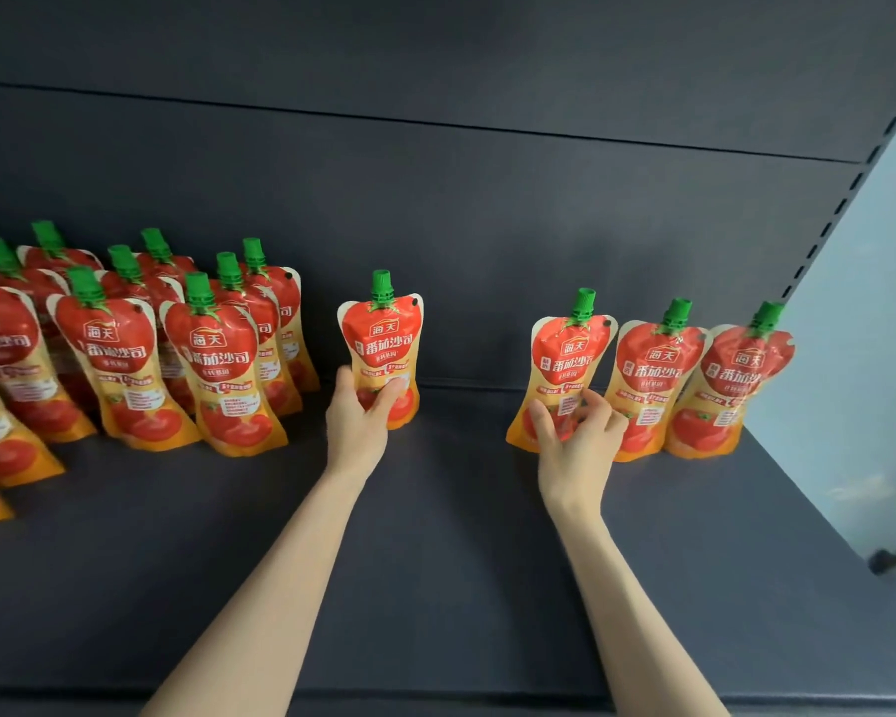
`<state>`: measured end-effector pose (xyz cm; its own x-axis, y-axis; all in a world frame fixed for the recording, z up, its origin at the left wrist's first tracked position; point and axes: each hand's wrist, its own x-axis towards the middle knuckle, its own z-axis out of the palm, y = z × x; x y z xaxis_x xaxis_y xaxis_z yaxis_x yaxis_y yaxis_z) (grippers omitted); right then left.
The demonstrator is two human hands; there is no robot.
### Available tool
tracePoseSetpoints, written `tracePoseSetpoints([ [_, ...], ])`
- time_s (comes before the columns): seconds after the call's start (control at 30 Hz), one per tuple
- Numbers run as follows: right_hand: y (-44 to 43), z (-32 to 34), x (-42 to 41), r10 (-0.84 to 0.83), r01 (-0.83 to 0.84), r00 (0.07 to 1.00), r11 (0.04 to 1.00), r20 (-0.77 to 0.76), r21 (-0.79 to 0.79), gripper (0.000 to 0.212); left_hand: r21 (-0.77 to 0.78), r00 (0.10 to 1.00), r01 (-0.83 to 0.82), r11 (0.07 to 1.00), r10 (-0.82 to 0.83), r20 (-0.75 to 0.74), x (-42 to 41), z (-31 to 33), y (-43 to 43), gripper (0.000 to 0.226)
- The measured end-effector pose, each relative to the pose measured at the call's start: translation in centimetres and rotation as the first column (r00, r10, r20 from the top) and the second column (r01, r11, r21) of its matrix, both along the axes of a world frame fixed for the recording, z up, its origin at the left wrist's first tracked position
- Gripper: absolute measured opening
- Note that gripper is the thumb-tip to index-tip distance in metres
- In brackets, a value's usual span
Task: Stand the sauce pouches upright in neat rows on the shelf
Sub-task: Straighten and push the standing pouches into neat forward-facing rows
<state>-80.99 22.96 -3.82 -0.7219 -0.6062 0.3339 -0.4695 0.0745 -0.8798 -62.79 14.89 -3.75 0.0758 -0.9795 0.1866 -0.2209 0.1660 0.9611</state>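
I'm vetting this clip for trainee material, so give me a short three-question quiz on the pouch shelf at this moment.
1. True or false: the pouch in the left hand lies flat on the shelf.
2. How many pouches form the right-hand row, counting the one the right hand grips? A two, B three, C five.
3. Fill in: every pouch cap is ___.
Key: 1 false, it stands upright; 2 B; 3 green.
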Motion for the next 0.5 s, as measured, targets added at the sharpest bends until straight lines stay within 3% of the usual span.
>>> tracePoseSetpoints([
  [0.23, 0.1, -0.4, 0.0, 0.047, -0.047, 0.996, 0.999, 0.082, 0.000, 0.043, 0.015, 0.999, 0.045, 0.999, -0.045, -0.013, 0.1, 0.0, 1.9, 0.044],
  [0.4, 0.1, -0.1, -0.1, 0.047, -0.048, 0.999, 0.998, 0.018, 0.049, 0.072, 0.024, 0.998, 0.065, 0.998, -0.065, -0.002, 0.4, 0.1, 2.5, 0.036],
  [0.5, 0.1, -0.3, 0.0, 0.051, -0.048, 0.998, 0.994, -0.023, 0.095, 0.071, 0.026, 0.997, 0.083, 0.996, -0.083, -0.003, 0.6, 0.2, 2.9, 0.031],
])
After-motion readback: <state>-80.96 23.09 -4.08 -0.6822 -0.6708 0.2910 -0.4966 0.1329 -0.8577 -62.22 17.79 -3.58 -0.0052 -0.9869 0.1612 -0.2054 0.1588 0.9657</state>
